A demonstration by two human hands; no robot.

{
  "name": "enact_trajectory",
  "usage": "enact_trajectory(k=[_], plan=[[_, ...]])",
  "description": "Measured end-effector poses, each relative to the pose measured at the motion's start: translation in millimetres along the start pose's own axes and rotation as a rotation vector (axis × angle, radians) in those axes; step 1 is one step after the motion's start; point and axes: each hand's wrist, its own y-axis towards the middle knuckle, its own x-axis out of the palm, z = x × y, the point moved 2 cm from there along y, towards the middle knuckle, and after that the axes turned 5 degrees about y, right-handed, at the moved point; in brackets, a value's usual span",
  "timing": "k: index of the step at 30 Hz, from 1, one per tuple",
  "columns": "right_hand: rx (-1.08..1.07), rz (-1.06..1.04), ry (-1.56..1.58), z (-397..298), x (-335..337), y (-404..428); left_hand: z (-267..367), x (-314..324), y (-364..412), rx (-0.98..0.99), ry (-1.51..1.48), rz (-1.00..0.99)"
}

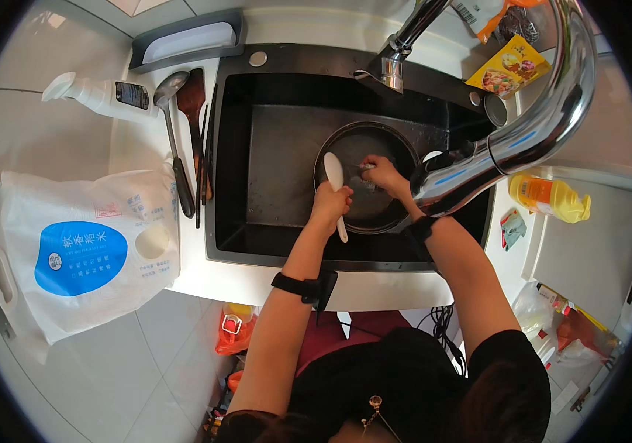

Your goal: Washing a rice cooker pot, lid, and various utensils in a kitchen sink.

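My left hand (331,206) is closed around the handle of a white rice paddle (334,169), its bowl pointing towards the back of the sink. Beneath both hands sits a round dark pan (349,224) on the floor of the black sink (282,149). My right hand (383,174) reaches over the pan, fingers pinched on a small silvery thing (369,166). The fingers cover most of it, so its kind is unclear; it may be a metal scrubber.
A large chrome faucet (542,133) arches close above my right forearm. Left of the sink lie a metal ladle (172,133), a wooden spatula (191,99), a white spray bottle (105,99) and a rice bag (144,194). A yellow bottle (548,198) is at the right.
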Motion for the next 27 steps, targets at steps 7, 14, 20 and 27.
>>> enact_trajectory(k=[7, 14, 20, 27], plan=[[-0.165, 0.105, 0.909, 14.5, -7.8, -24.5, -2.9, 16.7, 1.4, -0.193, -0.084, -0.037], [-0.503, 0.327, -0.240, -50.9, 20.1, -96.1, -16.9, 19.4, 12.0, -0.109, -0.093, 0.021], [-0.403, 0.181, 0.060, 1.8, 43.8, -67.4, -12.6, 40.1, 3.8, -0.098, -0.536, -0.227], [-0.480, 0.369, -0.148, -49.1, 27.7, -102.9, 0.2, 27.3, -10.7, 0.020, -0.127, 0.032]])
